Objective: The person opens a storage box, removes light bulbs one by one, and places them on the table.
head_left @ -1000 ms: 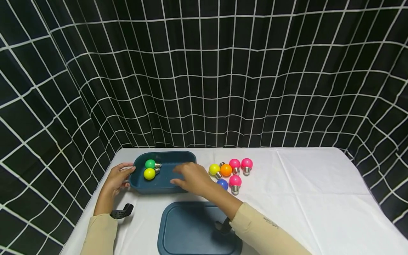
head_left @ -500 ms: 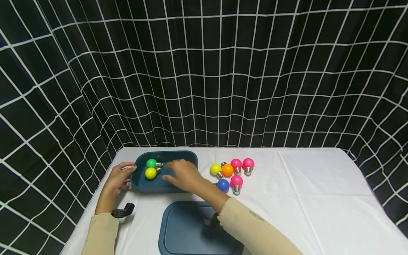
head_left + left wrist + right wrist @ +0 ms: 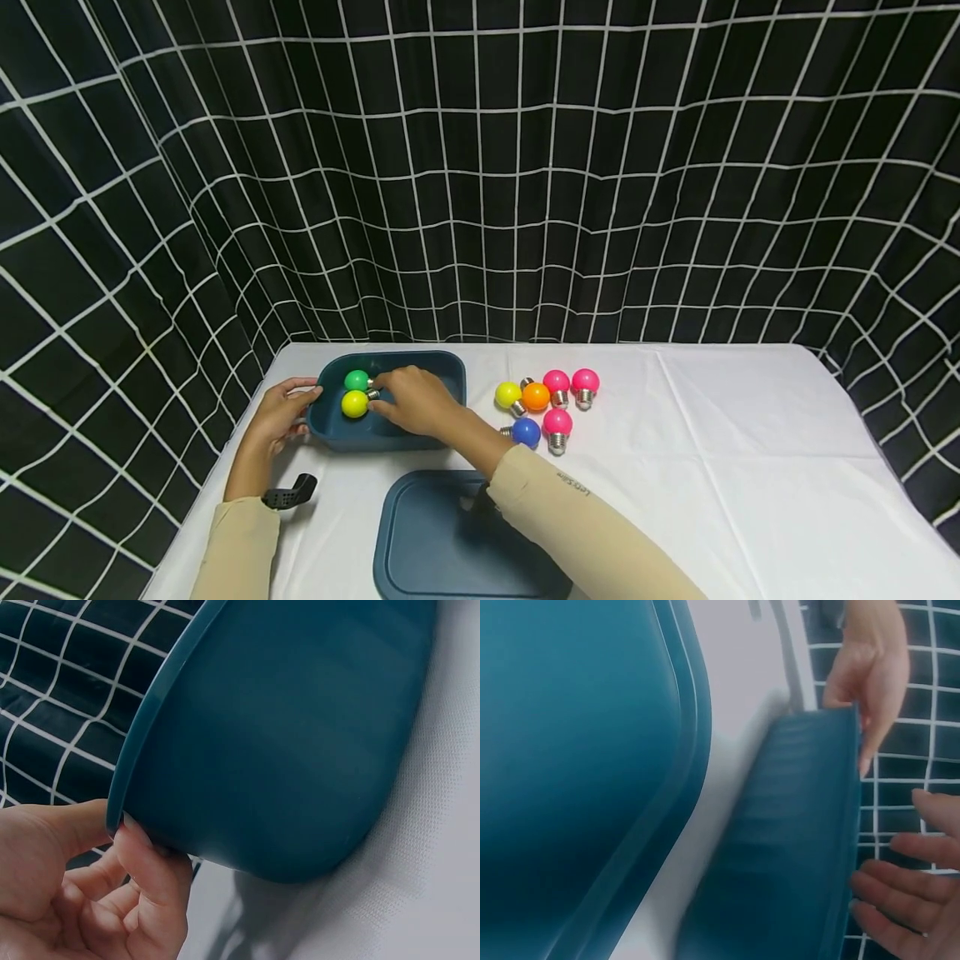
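Observation:
A dark teal plastic bin (image 3: pixel 423 360) stands at the table's back left. Thumb and fingers of my left hand (image 3: pixel 279 412) pinch its left rim, seen close in the left wrist view around the bin wall (image 3: pixel 277 750). Inside lie a green light bulb (image 3: pixel 356 380) and a yellow light bulb (image 3: pixel 354 404), their metal bases pointing right. My right hand (image 3: pixel 416 402) reaches into the bin, fingertips right at those bases. In the right wrist view the right hand's fingers (image 3: pixel 900 907) extend loosely over the rim; their tips' contact with the bulbs is hidden.
Right of the bin lie an orange bulb (image 3: pixel 536 397), another yellow bulb (image 3: pixel 507 395), a blue bulb (image 3: pixel 527 432) and several pink bulbs (image 3: pixel 557 422). A flat teal lid (image 3: pixel 450 550) lies in front, under the right forearm. Black gridded curtain (image 3: pixel 525 208) surrounds the white-covered table (image 3: pixel 712 467).
My right hand has moved left inside the bin, from its right half to the bases of the green and yellow bulbs. The left hand keeps its place on the rim.

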`<state>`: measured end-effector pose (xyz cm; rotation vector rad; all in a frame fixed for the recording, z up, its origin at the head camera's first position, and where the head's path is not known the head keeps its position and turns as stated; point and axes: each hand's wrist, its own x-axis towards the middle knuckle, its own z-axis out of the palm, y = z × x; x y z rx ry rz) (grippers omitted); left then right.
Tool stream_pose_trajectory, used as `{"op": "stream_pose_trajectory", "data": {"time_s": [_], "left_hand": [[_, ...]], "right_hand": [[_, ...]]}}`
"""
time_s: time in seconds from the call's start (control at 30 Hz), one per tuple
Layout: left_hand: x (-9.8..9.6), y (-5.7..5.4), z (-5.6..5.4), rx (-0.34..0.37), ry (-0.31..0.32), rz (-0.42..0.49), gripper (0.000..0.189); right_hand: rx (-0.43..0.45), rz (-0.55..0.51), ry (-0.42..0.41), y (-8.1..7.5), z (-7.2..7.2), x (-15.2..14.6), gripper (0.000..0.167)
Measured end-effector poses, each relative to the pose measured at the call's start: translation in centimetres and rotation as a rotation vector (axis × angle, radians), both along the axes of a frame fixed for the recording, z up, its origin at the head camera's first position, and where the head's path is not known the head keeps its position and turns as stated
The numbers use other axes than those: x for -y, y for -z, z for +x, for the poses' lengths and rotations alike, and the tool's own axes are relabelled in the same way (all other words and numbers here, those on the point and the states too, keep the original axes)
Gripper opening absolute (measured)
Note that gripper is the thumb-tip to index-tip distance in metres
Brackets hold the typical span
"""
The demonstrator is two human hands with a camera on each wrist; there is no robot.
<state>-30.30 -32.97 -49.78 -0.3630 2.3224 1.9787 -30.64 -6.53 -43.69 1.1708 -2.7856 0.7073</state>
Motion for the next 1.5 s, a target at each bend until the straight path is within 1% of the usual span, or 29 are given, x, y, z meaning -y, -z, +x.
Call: {"op": "stream_pose_trajectory", "data": {"time_s": [0.2,0.33,0.43,0.57,0.67,0.8,1.0,1.2,1.3,1.5], "left_hand": [[0.2,0.1,0.1,0.0,0.011,0.006,0.047],[0.2,0.0,0.1,0.0,0.003,0.004,0.046],[0.0,-0.1,-0.1,-0.006,0.004,0.003,0.046],[-0.2,-0.1,-0.5,-0.02,0.02,0.015,0.046],[-0.3,0.0,-0.6,-0.014,0.009,0.024,0.044],[-0.2,0.1,-0.4,0.0,0.0,0.028,0.043],[0.0,0.1,-0.3,-0.007,-0.004,0.04,0.042],[0.1,0.1,-0.3,0.001,-0.003,0.036,0.044],[0.1,0.0,-0.3,-0.001,-0.006,0.038,0.044],[0.4,0.2,-0.2,0.003,-0.011,0.028,0.043]], "right_hand": [[0.029,0.027,-0.018,0.5,-0.6,1.2,0.036],[0.022,0.04,-0.042,1.0,-1.0,1.9,0.035],[0.012,0.048,-0.053,1.4,-1.3,2.0,0.036],[0.012,0.052,-0.048,2.0,-1.7,1.9,0.038],[0.021,0.057,-0.055,2.5,-1.9,2.0,0.04],[0.017,0.091,-0.083,2.9,-2.0,2.3,0.041],[0.008,0.125,-0.126,3.1,-2.4,3.0,0.04],[0.013,0.194,-0.183,3.2,-2.8,3.6,0.041],[0.012,0.21,-0.196,3.2,-3.0,3.8,0.042],[0.011,0.223,-0.197,3.6,-3.1,4.3,0.045]]}}
